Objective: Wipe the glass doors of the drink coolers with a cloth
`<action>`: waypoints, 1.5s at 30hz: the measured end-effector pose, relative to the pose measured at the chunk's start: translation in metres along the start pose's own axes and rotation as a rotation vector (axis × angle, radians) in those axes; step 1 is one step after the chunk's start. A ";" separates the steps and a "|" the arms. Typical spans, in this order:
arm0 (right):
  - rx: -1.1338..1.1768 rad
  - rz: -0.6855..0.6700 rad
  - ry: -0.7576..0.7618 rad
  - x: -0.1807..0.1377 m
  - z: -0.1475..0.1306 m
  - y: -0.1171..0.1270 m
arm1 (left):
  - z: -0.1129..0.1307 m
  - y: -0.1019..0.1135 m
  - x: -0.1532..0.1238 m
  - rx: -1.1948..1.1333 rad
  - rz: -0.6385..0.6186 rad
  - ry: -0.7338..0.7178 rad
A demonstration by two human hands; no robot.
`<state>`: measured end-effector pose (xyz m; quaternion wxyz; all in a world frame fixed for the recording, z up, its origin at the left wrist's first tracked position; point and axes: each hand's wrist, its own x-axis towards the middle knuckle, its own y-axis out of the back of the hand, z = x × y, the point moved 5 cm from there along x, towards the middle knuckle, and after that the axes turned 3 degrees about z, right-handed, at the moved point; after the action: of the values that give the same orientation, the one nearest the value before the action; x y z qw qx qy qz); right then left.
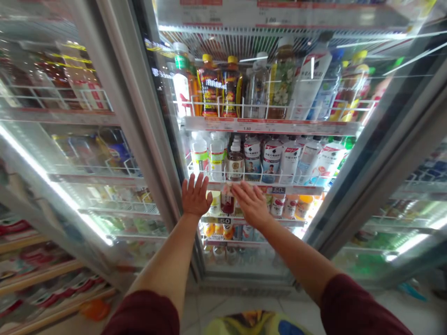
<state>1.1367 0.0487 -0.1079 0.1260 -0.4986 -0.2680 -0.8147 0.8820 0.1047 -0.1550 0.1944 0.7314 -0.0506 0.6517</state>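
I stand in front of an open drinks fridge with wire shelves full of bottles. My left hand is raised with fingers spread, palm toward the shelf edge below a row of white-labelled bottles. My right hand is stretched out flat with fingers together, pointing left toward a small dark red bottle on the shelf beneath. Neither hand holds anything. A brown bottle stands just above and between my hands.
The glass door on the left is swung open, showing a neighbouring fridge section behind it. Another glass door frames the right side. Store shelves with red packs run along the lower left. The floor is pale tile.
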 end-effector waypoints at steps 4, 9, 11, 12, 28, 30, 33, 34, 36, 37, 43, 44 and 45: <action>-0.040 -0.006 -0.032 -0.002 0.014 0.008 | -0.001 0.000 0.000 -0.009 0.000 0.002; -0.130 0.160 -0.360 0.031 0.061 0.025 | -0.002 0.000 0.001 -0.028 -0.005 0.028; -0.094 0.083 -0.308 0.019 0.047 0.014 | -0.003 -0.001 0.001 -0.032 -0.013 0.043; -0.064 0.029 -0.235 0.009 0.033 0.007 | -0.004 -0.001 0.001 -0.033 -0.016 0.048; -0.044 -0.127 -0.094 0.104 0.036 0.013 | -0.007 -0.001 -0.001 -0.085 0.036 0.007; -0.033 -0.231 0.024 0.099 0.027 0.009 | -0.008 -0.003 -0.001 -0.085 0.016 0.017; -0.100 -0.097 -0.150 0.105 0.063 0.027 | -0.008 -0.003 -0.002 -0.058 0.017 0.021; -0.129 -0.004 -0.244 0.105 0.080 0.035 | -0.008 -0.003 -0.002 -0.054 0.024 0.019; -0.166 0.148 -0.382 0.093 0.101 0.045 | -0.007 -0.003 -0.002 -0.058 0.032 0.016; -0.168 0.177 -0.402 0.080 0.101 0.043 | -0.007 -0.003 -0.002 -0.065 0.030 0.019; 0.033 -0.205 0.073 -0.028 0.015 0.000 | -0.008 -0.005 0.000 -0.072 -0.009 0.079; 0.034 -0.229 0.077 -0.035 0.013 0.002 | -0.007 -0.005 0.001 -0.070 -0.008 0.084; 0.019 -0.220 0.041 -0.035 0.019 0.007 | -0.007 -0.004 0.001 -0.069 -0.008 0.087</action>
<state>1.1709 0.0510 -0.1301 0.0459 -0.4480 -0.3261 -0.8312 0.8768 0.1112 -0.1541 0.2241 0.6956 -0.0615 0.6798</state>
